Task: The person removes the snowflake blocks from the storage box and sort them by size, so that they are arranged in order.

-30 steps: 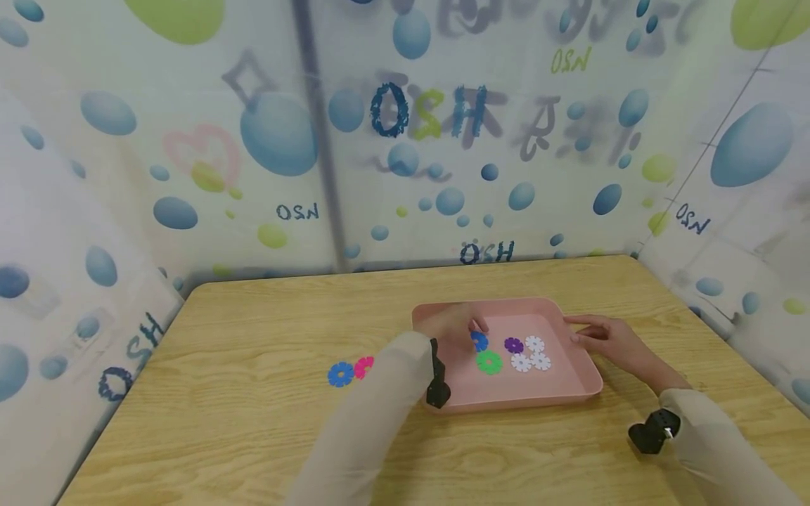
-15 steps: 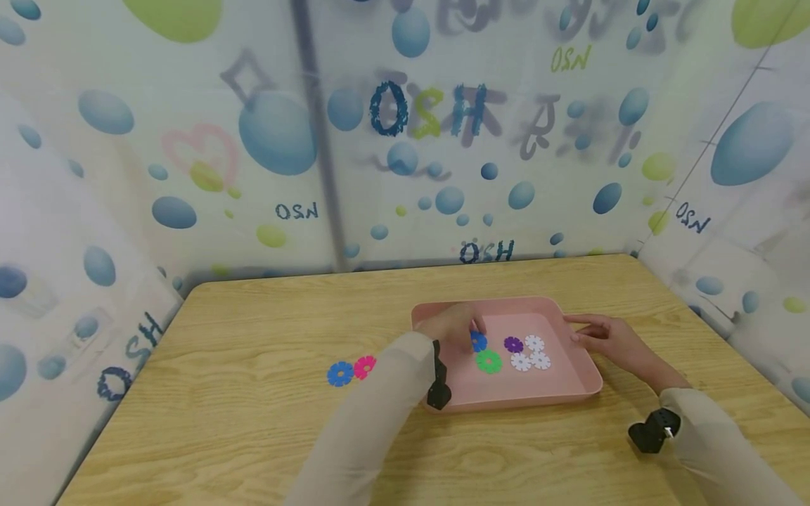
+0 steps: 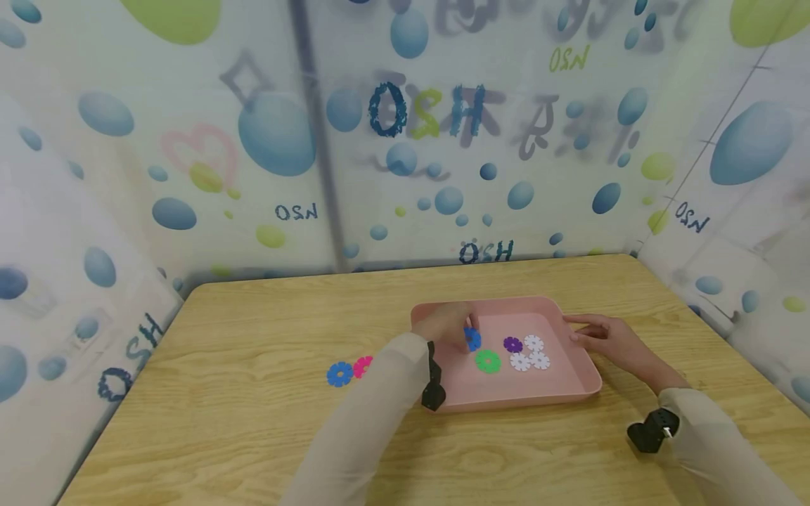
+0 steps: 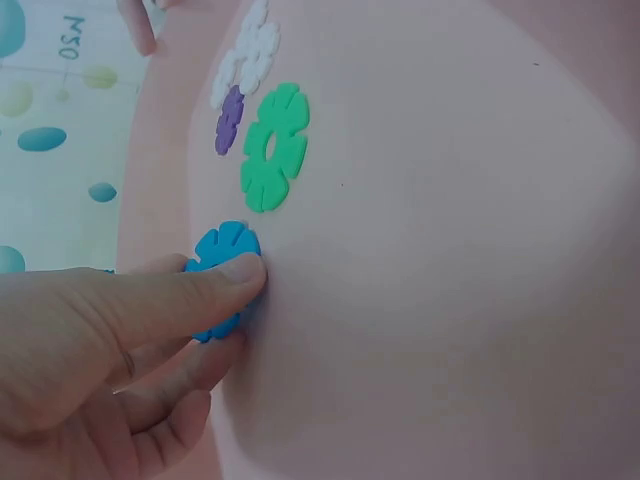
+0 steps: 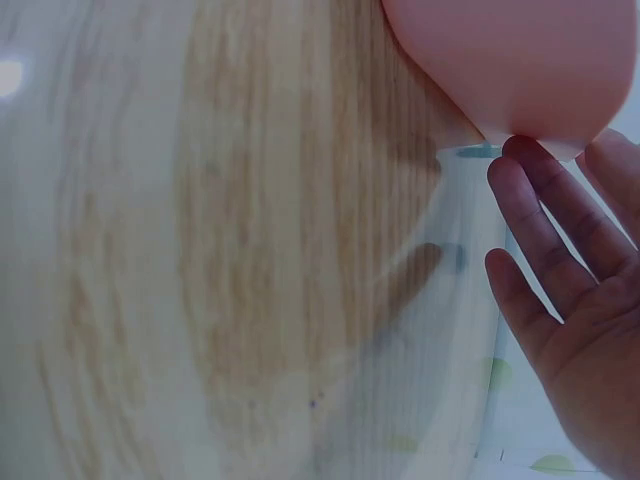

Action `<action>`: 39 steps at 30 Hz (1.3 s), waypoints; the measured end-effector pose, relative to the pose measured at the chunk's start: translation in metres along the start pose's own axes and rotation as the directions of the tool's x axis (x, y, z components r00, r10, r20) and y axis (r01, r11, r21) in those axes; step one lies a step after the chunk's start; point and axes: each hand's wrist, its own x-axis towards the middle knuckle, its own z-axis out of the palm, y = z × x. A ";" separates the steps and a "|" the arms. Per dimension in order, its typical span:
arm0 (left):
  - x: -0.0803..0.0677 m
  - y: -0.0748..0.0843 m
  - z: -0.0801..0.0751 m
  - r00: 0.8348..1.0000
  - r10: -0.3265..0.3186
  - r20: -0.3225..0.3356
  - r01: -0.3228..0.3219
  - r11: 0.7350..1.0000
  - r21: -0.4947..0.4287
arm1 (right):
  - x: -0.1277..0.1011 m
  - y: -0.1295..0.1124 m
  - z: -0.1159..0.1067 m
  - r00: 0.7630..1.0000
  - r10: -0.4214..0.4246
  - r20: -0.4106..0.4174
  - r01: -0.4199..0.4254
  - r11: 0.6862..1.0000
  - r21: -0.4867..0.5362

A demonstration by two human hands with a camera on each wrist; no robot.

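Note:
My left hand (image 3: 446, 325) reaches into the left part of the pink tray (image 3: 506, 405). It pinches a blue flower-shaped plastic disc (image 4: 228, 243) between thumb and fingers, the disc tilted on edge in the left wrist view. A green disc (image 3: 488, 367) lies flat on the tray floor just right of this hand. Beyond it are a purple disc (image 3: 512, 344) and several white discs (image 3: 520, 362) grouped together. At the tray's right side, my right hand (image 3: 612, 340) touches the outer wall with its fingertips, fingers (image 5: 540, 225) fairly straight and spread.
On the wooden table (image 3: 253, 330), left of the tray, lie another blue disc (image 3: 332, 374) and a pink disc (image 3: 361, 367) side by side, the pink one partly covered by the left sleeve (image 3: 361, 422). A printed curtain (image 3: 405, 197) stands behind the table.
My left hand has drawn slightly left with the blue disc, away from the green one. The right hand and the tray stay where they were.

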 end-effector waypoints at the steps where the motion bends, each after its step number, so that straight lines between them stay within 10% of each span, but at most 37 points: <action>1: 0.000 -0.001 0.000 1.000 0.005 -0.002 -0.005 1.000 0.006 | 0.000 0.000 0.000 1.000 -0.002 -0.001 0.002 1.000 -0.002; 20: -0.010 -0.003 -0.007 0.998 0.042 -0.049 -0.047 0.994 -0.103 | 0.001 -0.004 0.002 1.000 -0.011 -0.001 0.011 1.000 -0.018; 39: -0.029 -0.017 -0.035 0.980 0.184 -0.072 -0.184 0.983 0.008 | 0.000 -0.002 0.001 1.000 -0.015 -0.016 0.015 0.999 -0.044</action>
